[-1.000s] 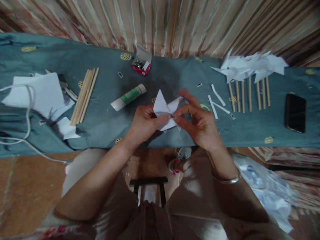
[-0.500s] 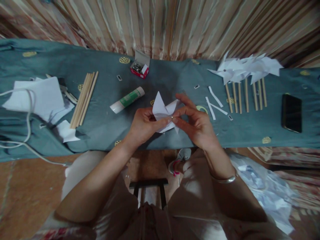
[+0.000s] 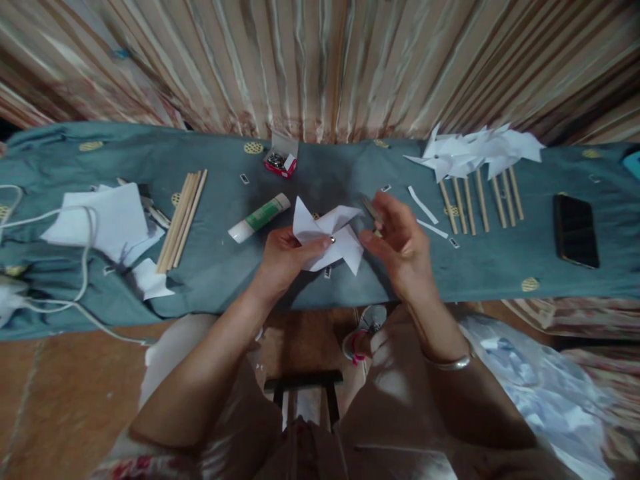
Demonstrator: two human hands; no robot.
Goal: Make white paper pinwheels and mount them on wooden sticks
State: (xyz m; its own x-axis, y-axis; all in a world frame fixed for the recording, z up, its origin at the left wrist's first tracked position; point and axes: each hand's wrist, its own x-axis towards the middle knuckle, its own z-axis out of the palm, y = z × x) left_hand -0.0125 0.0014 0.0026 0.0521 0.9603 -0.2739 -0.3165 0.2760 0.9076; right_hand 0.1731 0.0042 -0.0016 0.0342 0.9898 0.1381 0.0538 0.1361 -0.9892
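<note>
My left hand point(image 3: 284, 259) is closed on a white paper pinwheel point(image 3: 345, 241), with its thumb lying across the paper close to a small shiny pin head point(image 3: 332, 239) at the centre. The pinwheel's blades are folded in and fan out around the pin. Just right of the pinwheel, my right hand point(image 3: 400, 243) is off the paper, with thumb and fingers apart. Partly under its fingers is a greyish pointed tool point(image 3: 371, 208), perhaps scissors; most of it is hidden.
A glue stick point(image 3: 260, 217) and an open red box of pins point(image 3: 281, 160) lie beyond my left hand. Wooden sticks point(image 3: 181, 220) and paper sheets point(image 3: 100, 217) are at left. Finished pinwheels point(image 3: 480, 155), paper strips point(image 3: 423, 204) and a phone point(image 3: 576, 230) lie right.
My right hand has let go of the pinwheel's centre and moved slightly right. The pin head and blades now show plainly. My left hand still holds the paper, and the view has shifted.
</note>
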